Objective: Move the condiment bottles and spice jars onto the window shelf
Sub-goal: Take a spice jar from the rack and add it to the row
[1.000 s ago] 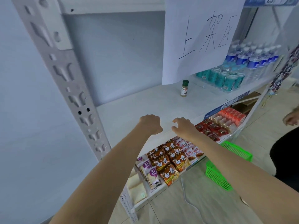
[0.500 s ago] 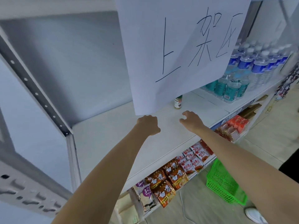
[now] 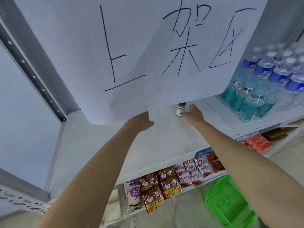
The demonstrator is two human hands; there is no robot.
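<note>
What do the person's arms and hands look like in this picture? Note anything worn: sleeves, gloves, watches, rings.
Both forearms are bare right to the bottom edge of the frame, with no sleeves showing. The left hand and right hand wear no gloves. No watch, bracelet or ring shows on either wrist or on the fingers that can be seen. No markings show.

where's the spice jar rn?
Head view: the spice jar stands upright at the back of the white shelf, centre-right, just under the hanging paper sign, with the right hand beside it and the water bottles further right.
</note>
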